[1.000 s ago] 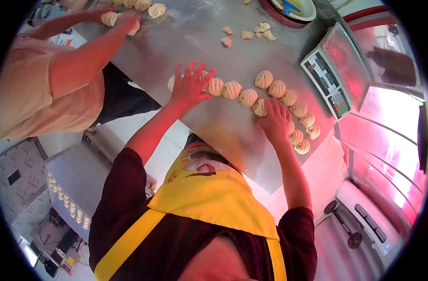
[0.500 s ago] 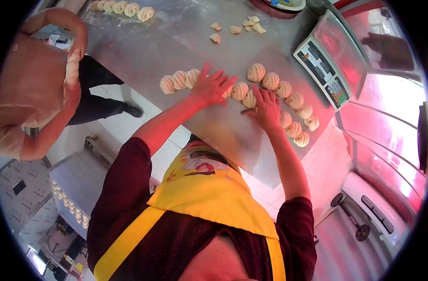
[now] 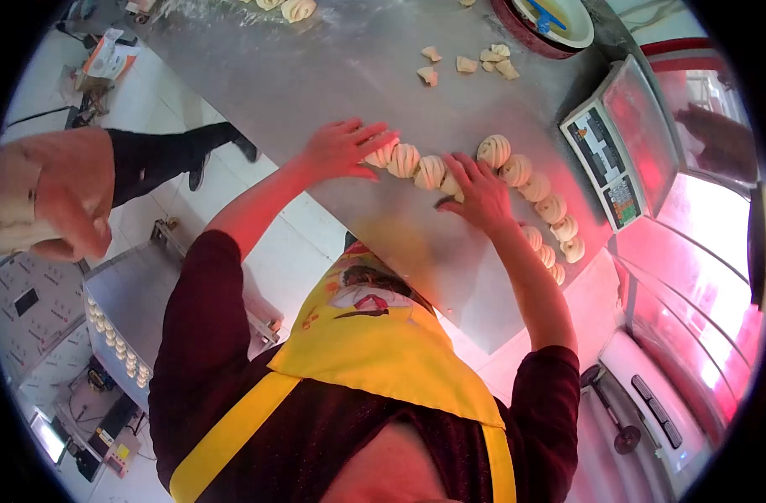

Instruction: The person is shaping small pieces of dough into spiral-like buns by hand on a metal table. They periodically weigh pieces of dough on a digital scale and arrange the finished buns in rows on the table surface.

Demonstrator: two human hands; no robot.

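A row of twisted dough rolls [image 3: 404, 161] lies on the metal table between my two hands. At the row's left end is my left hand [image 3: 337, 152], its fingers stretched out and touching the end roll [image 3: 383, 151]. My right hand [image 3: 479, 194] lies across the row further right, fingers extended, with a roll [image 3: 431, 173] just left of its fingertips. Part of the row is hidden under that hand. More rolls [image 3: 531, 237] of the same row show below its wrist. A second row of twisted rolls [image 3: 551, 208] runs alongside on the right.
The metal table [image 3: 316, 75] holds dough scraps [image 3: 467, 64], a digital scale [image 3: 605, 159] at right and a bowl [image 3: 580, 29] with a blue-handled tool at the back. Other rolls [image 3: 297, 10] lie at the top edge. Another person [image 3: 56, 193] stands at left, near a tray [image 3: 131, 285].
My left hand has moved left to the row's end, and the loose rolls there now sit against the others. My right hand stays on the row. The other person has turned; the view has shifted.
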